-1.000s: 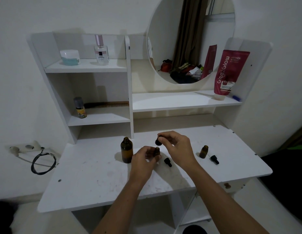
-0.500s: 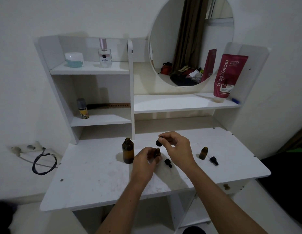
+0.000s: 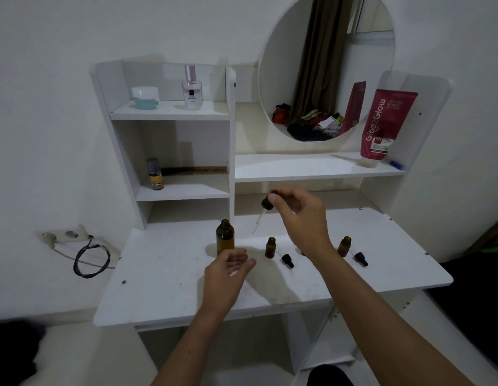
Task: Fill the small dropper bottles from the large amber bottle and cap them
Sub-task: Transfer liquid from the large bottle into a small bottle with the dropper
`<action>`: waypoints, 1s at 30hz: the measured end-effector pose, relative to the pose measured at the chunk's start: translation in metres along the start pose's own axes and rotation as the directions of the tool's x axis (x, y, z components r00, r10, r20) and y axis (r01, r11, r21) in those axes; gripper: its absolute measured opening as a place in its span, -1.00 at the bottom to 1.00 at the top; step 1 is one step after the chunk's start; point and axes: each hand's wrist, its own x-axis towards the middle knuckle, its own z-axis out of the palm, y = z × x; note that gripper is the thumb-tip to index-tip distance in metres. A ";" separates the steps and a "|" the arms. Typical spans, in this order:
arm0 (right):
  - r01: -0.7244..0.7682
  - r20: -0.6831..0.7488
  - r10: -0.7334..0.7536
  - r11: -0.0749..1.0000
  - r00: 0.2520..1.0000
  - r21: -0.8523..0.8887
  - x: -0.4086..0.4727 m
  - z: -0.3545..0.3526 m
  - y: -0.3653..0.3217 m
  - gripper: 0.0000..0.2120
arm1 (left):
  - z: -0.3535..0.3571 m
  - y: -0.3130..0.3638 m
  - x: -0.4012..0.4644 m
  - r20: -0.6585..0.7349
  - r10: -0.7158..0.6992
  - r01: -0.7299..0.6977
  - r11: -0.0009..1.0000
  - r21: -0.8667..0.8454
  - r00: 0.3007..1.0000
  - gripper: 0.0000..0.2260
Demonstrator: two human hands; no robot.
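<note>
Near the centre of the frame, the large amber bottle stood uncapped on the white counter. Just below it the left hand hovered with fingers loose, grasping nothing. To its right stood an open small dropper bottle, with a black dropper cap lying on the counter beside it. Above, the right hand pinched the bulb of a dropper, its glass pipette slanting down and left in the air between the two bottles. Further right stood a second small bottle, open, with its own cap lying next to it.

The risks, as I judged them: the pipette tip could miss either narrow neck and drip liquid on the counter, and with the left hand steadying nothing, a nudge from the glass or the wrist might tip the light small bottle.
</note>
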 end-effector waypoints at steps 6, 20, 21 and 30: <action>0.032 0.040 -0.036 0.996 0.999 0.080 0.005 0.029 -0.014 -0.86 | -0.042 -0.003 0.008 -0.104 0.029 -0.022 0.998 0.063 0.994 -0.76; 0.059 0.112 -0.055 0.998 0.992 -0.034 0.020 0.066 0.004 -0.85 | -0.042 -0.006 0.037 -0.088 0.014 0.003 0.981 0.194 0.996 -0.62; 0.047 0.131 -0.041 0.998 0.991 -0.041 0.019 0.069 0.007 -0.85 | -0.042 -0.006 0.036 -0.089 0.014 0.004 0.981 0.196 0.996 -0.63; 0.053 0.268 -0.003 0.982 0.963 -0.180 0.002 0.082 0.033 -0.84 | -0.042 -0.010 0.037 -0.089 0.025 -0.004 0.974 0.225 0.996 -0.62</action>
